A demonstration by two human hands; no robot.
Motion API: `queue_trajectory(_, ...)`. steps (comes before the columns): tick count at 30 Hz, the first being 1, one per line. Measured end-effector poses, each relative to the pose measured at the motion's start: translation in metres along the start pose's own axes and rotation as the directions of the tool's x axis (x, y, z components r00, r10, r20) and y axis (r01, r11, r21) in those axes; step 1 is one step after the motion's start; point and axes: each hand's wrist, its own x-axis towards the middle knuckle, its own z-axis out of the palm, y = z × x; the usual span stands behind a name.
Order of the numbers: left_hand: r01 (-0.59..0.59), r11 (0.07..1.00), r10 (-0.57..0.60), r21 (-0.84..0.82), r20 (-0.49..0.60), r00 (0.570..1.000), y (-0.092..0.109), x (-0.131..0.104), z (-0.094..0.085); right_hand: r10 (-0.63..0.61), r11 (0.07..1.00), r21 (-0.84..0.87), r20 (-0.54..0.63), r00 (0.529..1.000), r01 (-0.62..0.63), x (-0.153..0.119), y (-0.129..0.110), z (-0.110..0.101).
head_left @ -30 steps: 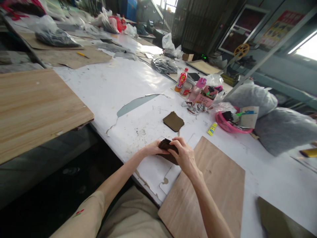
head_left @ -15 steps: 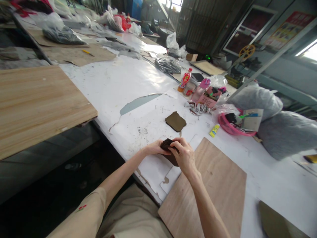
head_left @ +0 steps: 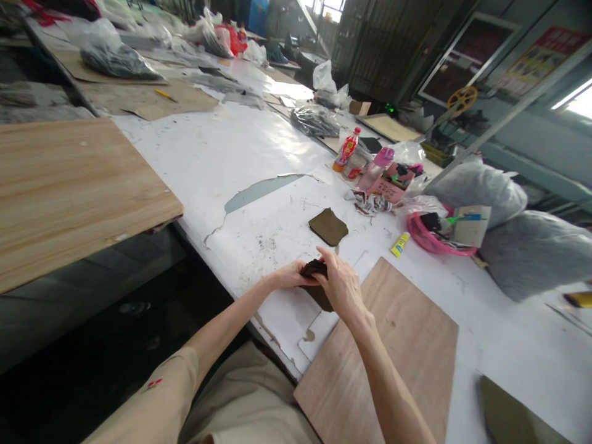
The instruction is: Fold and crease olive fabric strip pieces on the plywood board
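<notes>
Above the table's near edge, my left hand (head_left: 292, 274) is closed around one side of a stack of dark brown cut pieces (head_left: 318, 296). Their material looks like fabric or thin leather; I cannot tell which. My right hand (head_left: 341, 280) grips the other side, its thumb on the near face and its fingers behind the upper edges, which are fanned a little. A second, olive-brown stack of similar pieces (head_left: 328, 227) lies flat just beyond my hands.
A plywood board (head_left: 407, 345) lies under my right forearm, and a larger wooden board (head_left: 78, 197) is at left. A yellow tube (head_left: 400, 245), pink basket (head_left: 435, 237), pink bottle (head_left: 374, 169) and red-labelled bottle (head_left: 346, 150) stand right of centre. An olive sheet (head_left: 518, 413) is at lower right.
The fingers of my right hand have straightened and shifted upward along the stack's top edge. My left hand keeps its hold, and the second stack has not moved.
</notes>
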Motion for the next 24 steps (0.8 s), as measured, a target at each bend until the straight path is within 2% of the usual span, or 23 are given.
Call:
queue_trajectory(3,0.013,1.000,-0.013,-0.003,0.000,1.000,0.001,0.000,0.000,0.031,0.999,0.029,0.090,0.995,-0.033,0.008,0.001,-0.002)
queue_trajectory(5,0.020,1.000,-0.020,0.000,-0.003,1.000,0.006,-0.002,-0.002,0.096,0.988,0.116,0.071,0.993,-0.103,0.010,0.006,-0.006)
queue_trajectory(7,0.016,1.000,-0.016,0.002,-0.018,1.000,0.014,-0.006,-0.006,0.189,0.945,0.272,0.003,0.982,-0.183,0.009,0.013,-0.011)
queue_trajectory(9,-0.012,0.998,0.009,-0.054,-0.051,0.999,0.022,-0.010,-0.008,0.296,0.843,0.485,-0.053,0.954,-0.235,0.006,0.023,-0.016)
queue_trajectory(11,-0.048,0.987,0.034,-0.156,-0.094,0.995,0.028,-0.013,-0.010,0.382,0.692,0.675,-0.042,0.923,-0.256,0.001,0.034,-0.018)
queue_trajectory(13,-0.069,0.970,0.040,-0.234,-0.126,0.991,0.031,-0.014,-0.009,0.427,0.581,0.766,-0.002,0.904,-0.273,-0.005,0.043,-0.018)
queue_trajectory(14,-0.068,0.968,0.037,-0.240,-0.129,0.991,0.032,-0.013,-0.008,0.426,0.562,0.773,0.033,0.904,-0.293,-0.008,0.047,-0.018)
queue_trajectory(16,-0.051,0.979,0.027,-0.199,-0.120,0.992,0.033,-0.012,-0.006,0.372,0.586,0.731,0.142,0.917,-0.351,-0.013,0.053,-0.019)
queue_trajectory(19,-0.015,0.999,0.012,-0.033,-0.086,0.996,0.041,-0.009,-0.001,0.267,0.694,0.599,0.300,0.916,-0.399,-0.017,0.057,-0.021)
queue_trajectory(22,-0.007,0.994,0.011,0.112,-0.030,1.000,0.051,-0.003,0.001,0.226,0.772,0.529,0.292,0.929,-0.353,-0.016,0.057,-0.018)
queue_trajectory(24,-0.002,0.992,0.002,0.127,-0.003,1.000,0.055,0.003,-0.002,0.226,0.733,0.585,0.273,0.935,-0.348,-0.014,0.058,-0.011)
